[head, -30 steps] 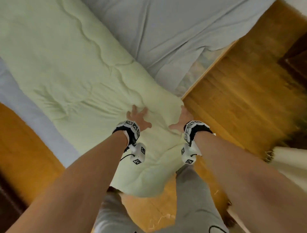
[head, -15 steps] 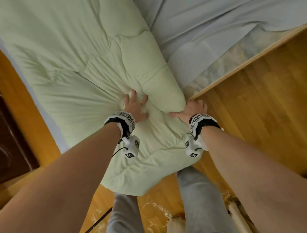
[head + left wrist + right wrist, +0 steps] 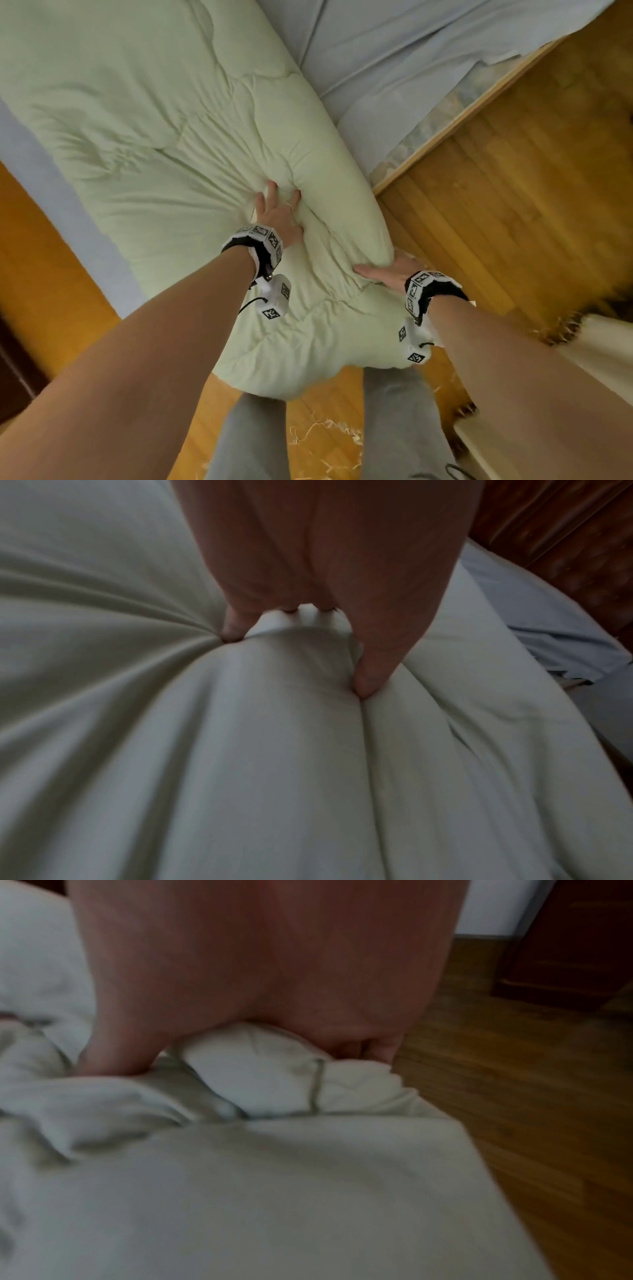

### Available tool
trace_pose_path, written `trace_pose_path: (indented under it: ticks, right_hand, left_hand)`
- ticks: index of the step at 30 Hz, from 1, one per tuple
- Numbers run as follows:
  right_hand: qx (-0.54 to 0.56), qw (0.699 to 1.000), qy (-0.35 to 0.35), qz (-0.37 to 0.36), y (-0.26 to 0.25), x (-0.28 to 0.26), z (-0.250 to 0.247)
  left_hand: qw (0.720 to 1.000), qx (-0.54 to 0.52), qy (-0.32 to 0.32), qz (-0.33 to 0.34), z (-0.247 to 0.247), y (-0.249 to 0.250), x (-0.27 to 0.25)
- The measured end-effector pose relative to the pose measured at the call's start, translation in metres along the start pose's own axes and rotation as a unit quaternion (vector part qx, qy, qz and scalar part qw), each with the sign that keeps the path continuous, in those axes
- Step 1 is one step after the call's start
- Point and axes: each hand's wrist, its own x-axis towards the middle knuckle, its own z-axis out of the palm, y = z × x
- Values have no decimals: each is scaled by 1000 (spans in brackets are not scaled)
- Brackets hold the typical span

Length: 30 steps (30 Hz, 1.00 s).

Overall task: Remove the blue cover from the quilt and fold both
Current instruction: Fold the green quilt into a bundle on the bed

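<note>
The pale green quilt (image 3: 144,130) lies along the bed, its near end hanging off towards my legs. My left hand (image 3: 277,212) digs into its middle, and in the left wrist view the fingers (image 3: 236,626) and thumb pinch a raised fold of the quilt (image 3: 301,723). My right hand (image 3: 387,272) grips the quilt's right edge under a puffed fold. In the right wrist view, my right hand (image 3: 246,1053) is curled round a bunched piece of the quilt (image 3: 274,1191). The blue cover (image 3: 394,68) lies crumpled on the bed, right of the quilt.
Blue fabric (image 3: 51,178) shows along the quilt's left side. The wooden bed edge (image 3: 455,120) runs diagonally at right, with wooden floor (image 3: 531,205) beyond. A cream fringed rug (image 3: 599,346) lies at right, dark furniture (image 3: 13,370) at left. My grey-trousered legs (image 3: 394,428) stand below.
Both hands went from lying on the quilt to gripping it. The fabric between them has bunched into a thicker fold, and the view has swung left.
</note>
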Motion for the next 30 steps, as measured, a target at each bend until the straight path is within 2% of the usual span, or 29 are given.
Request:
trace_pose_path:
  ticks: [4, 7, 9, 13, 17, 21, 25, 27, 30]
  right_hand:
    - [49, 999, -9, 7, 39, -5, 25]
    - [130, 992, 3, 9, 48, -2, 38]
    - [134, 991, -6, 13, 51, 4, 51]
    - [80, 996, 39, 2, 60, -7, 58]
    - [-76, 997, 26, 15, 31, -39, 42]
    - [-174, 977, 17, -125, -33, -87, 62]
    - [-204, 957, -6, -206, -86, -128, 131]
    - [-207, 953, 13, -222, -105, -140, 179]
    - [-183, 954, 104, -215, -122, -147, 250]
  left_hand:
    - [1000, -9, 7, -13, 14, -5, -8]
    - [999, -38, 20, -24, 18, -3, -23]
    - [997, -59, 42, -31, 24, -2, -41]
    - [991, -119, 54, -35, 37, -9, -94]
    - [967, -212, 100, -102, 36, -32, -149]
    - [938, -235, 139, -214, 40, -92, -203]
    - [875, -348, 126, -313, 76, -181, -237]
    - [850, -415, 97, -311, 105, -224, -241]
    - [836, -479, 67, -260, 145, -267, -235]
